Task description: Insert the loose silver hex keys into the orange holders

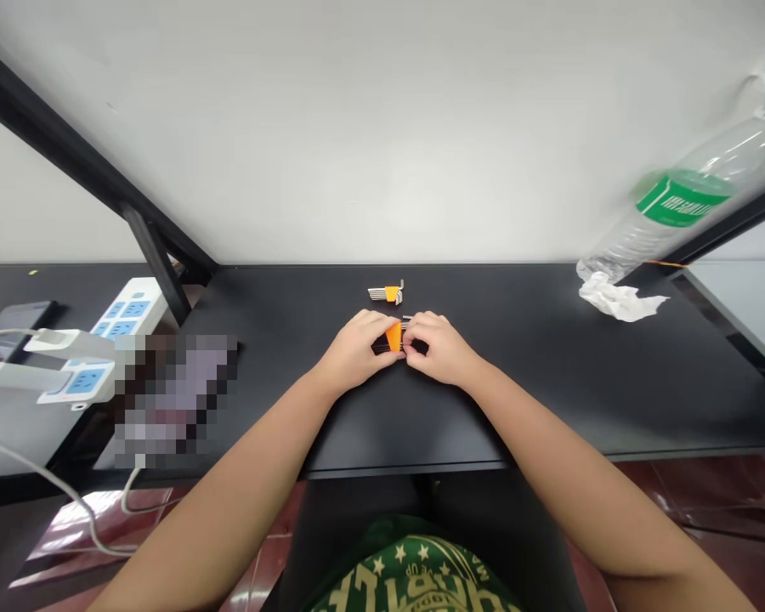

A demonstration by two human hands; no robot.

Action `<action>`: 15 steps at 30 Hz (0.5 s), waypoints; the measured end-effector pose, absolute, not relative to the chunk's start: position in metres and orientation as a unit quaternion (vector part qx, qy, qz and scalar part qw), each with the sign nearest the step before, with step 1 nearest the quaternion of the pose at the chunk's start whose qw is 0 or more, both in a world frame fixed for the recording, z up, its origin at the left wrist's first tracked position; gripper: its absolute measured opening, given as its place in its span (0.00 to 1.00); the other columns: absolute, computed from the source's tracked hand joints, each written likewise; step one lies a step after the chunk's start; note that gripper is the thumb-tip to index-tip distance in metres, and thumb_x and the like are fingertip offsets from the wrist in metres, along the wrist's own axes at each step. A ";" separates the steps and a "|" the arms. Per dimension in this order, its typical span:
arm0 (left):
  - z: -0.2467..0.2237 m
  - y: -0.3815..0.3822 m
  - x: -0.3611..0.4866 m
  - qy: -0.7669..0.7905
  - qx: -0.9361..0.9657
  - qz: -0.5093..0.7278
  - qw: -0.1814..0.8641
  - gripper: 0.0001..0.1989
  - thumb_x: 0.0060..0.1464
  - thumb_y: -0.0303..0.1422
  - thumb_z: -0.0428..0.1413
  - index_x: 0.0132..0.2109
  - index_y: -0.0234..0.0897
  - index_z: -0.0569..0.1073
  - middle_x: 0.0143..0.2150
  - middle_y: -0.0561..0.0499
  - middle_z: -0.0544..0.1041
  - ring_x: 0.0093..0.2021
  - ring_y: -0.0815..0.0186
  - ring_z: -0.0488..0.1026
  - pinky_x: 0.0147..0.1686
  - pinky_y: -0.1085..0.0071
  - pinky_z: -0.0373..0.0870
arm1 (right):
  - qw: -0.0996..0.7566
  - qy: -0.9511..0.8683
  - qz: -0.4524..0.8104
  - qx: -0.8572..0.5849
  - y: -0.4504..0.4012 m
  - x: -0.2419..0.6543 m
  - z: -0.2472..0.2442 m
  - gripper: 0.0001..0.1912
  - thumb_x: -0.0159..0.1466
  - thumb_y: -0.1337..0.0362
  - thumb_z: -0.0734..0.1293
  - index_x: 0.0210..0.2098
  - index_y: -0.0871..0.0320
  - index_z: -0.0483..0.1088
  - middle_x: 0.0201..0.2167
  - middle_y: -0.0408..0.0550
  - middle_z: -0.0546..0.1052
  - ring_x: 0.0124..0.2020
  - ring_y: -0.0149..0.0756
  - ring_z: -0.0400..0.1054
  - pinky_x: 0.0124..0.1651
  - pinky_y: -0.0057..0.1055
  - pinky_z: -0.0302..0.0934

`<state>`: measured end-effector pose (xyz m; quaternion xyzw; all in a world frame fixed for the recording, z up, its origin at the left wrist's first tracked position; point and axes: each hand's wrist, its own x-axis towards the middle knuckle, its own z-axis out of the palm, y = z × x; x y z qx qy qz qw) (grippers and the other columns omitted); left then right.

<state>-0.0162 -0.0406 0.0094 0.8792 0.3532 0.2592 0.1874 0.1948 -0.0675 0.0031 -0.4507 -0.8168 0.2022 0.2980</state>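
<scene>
Between my hands, just above the black tabletop [529, 365], is an orange hex key holder [393, 337] with several metal hex keys in it. My left hand [355, 353] grips the holder by its sides, thumb at the near edge and fingers at the far edge. My right hand [444, 350] is closed in a pinch at the key ends sticking out to the right; its fingertips partly hide which key they hold. Farther back lies a second hex key set [386, 294] in an orange holder, its bent ends to the right, touched by neither hand.
A large clear bottle with a green label [685, 197] leans at the back right, beside a crumpled white tissue [618, 297]. To the left are a blurred-out phone-like object [184, 391] and a white power strip [124, 319] with plugs and cables. A white wall [357, 136] rises behind.
</scene>
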 end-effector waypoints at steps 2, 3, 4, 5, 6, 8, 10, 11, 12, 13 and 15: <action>0.009 -0.041 -0.016 0.354 0.879 0.256 0.189 0.18 0.57 0.37 0.62 0.54 0.42 0.74 0.48 0.48 0.78 0.47 0.57 0.72 0.50 0.59 0.69 | 0.295 -0.813 0.212 -0.455 -0.068 0.194 0.005 0.05 0.62 0.69 0.67 0.29 0.56 0.69 0.35 0.45 0.74 0.39 0.38 0.64 0.46 0.36 0.54; 0.009 -0.041 -0.016 0.354 0.880 0.255 0.190 0.19 0.57 0.37 0.62 0.55 0.43 0.73 0.48 0.48 0.78 0.48 0.57 0.72 0.50 0.59 0.69 | 0.293 -0.812 0.218 -0.455 -0.068 0.194 0.006 0.05 0.62 0.69 0.67 0.29 0.56 0.69 0.35 0.45 0.74 0.39 0.38 0.64 0.46 0.36 0.53; 0.009 -0.041 -0.016 0.354 0.880 0.253 0.191 0.19 0.57 0.37 0.62 0.55 0.43 0.73 0.48 0.48 0.78 0.47 0.57 0.72 0.50 0.59 0.69 | 0.291 -0.812 0.223 -0.454 -0.068 0.194 0.007 0.05 0.62 0.68 0.67 0.29 0.56 0.69 0.35 0.45 0.74 0.39 0.37 0.64 0.46 0.36 0.53; 0.009 -0.041 -0.016 0.352 0.881 0.251 0.194 0.19 0.57 0.37 0.62 0.55 0.43 0.73 0.49 0.48 0.78 0.47 0.57 0.72 0.50 0.59 0.69 | 0.289 -0.811 0.228 -0.454 -0.068 0.194 0.007 0.05 0.62 0.68 0.66 0.29 0.56 0.69 0.35 0.45 0.74 0.40 0.38 0.64 0.46 0.36 0.53; 0.010 -0.041 -0.016 0.350 0.882 0.248 0.196 0.19 0.57 0.38 0.62 0.55 0.43 0.73 0.48 0.48 0.78 0.48 0.57 0.72 0.50 0.59 0.69 | 0.287 -0.811 0.232 -0.455 -0.068 0.194 0.007 0.05 0.62 0.68 0.67 0.29 0.56 0.69 0.34 0.45 0.74 0.39 0.38 0.64 0.46 0.36 0.52; 0.010 -0.041 -0.016 0.347 0.884 0.244 0.196 0.18 0.58 0.38 0.62 0.55 0.43 0.74 0.48 0.48 0.78 0.48 0.57 0.71 0.50 0.59 0.69 | 0.285 -0.807 0.233 -0.463 -0.068 0.195 0.007 0.05 0.60 0.68 0.67 0.28 0.56 0.68 0.33 0.44 0.74 0.39 0.38 0.64 0.45 0.36 0.52; 0.011 -0.040 -0.017 0.353 0.883 0.242 0.193 0.18 0.57 0.40 0.62 0.54 0.42 0.74 0.47 0.48 0.78 0.48 0.57 0.71 0.51 0.59 0.69 | 0.292 -0.797 0.226 -0.479 -0.068 0.197 0.008 0.05 0.58 0.69 0.67 0.27 0.56 0.67 0.32 0.44 0.74 0.38 0.38 0.65 0.45 0.36 0.53; 0.011 -0.040 -0.018 0.360 0.881 0.241 0.190 0.18 0.57 0.40 0.62 0.54 0.42 0.74 0.47 0.47 0.78 0.48 0.56 0.71 0.51 0.59 0.68 | 0.297 -0.790 0.222 -0.488 -0.068 0.199 0.009 0.05 0.57 0.69 0.67 0.26 0.56 0.67 0.32 0.43 0.74 0.38 0.38 0.65 0.45 0.36 0.53; 0.011 -0.039 -0.018 0.369 0.878 0.239 0.187 0.18 0.57 0.40 0.63 0.53 0.42 0.74 0.47 0.47 0.77 0.47 0.56 0.71 0.50 0.58 0.68 | 0.299 -0.785 0.220 -0.496 -0.068 0.201 0.009 0.05 0.57 0.69 0.67 0.26 0.56 0.66 0.32 0.43 0.74 0.38 0.38 0.65 0.45 0.36 0.54; 0.011 -0.039 -0.019 0.379 0.876 0.235 0.183 0.18 0.56 0.40 0.63 0.53 0.42 0.74 0.47 0.47 0.77 0.48 0.56 0.70 0.50 0.58 0.68 | 0.297 -0.781 0.220 -0.504 -0.068 0.203 0.010 0.06 0.56 0.70 0.67 0.25 0.56 0.66 0.32 0.44 0.74 0.38 0.39 0.65 0.45 0.36 0.54; 0.011 -0.038 -0.021 0.394 0.874 0.225 0.176 0.18 0.56 0.40 0.63 0.52 0.43 0.75 0.46 0.47 0.77 0.47 0.55 0.70 0.50 0.58 0.68 | 0.286 -0.776 0.220 -0.517 -0.068 0.207 0.012 0.06 0.56 0.70 0.66 0.25 0.56 0.66 0.33 0.44 0.75 0.39 0.39 0.66 0.46 0.37 0.55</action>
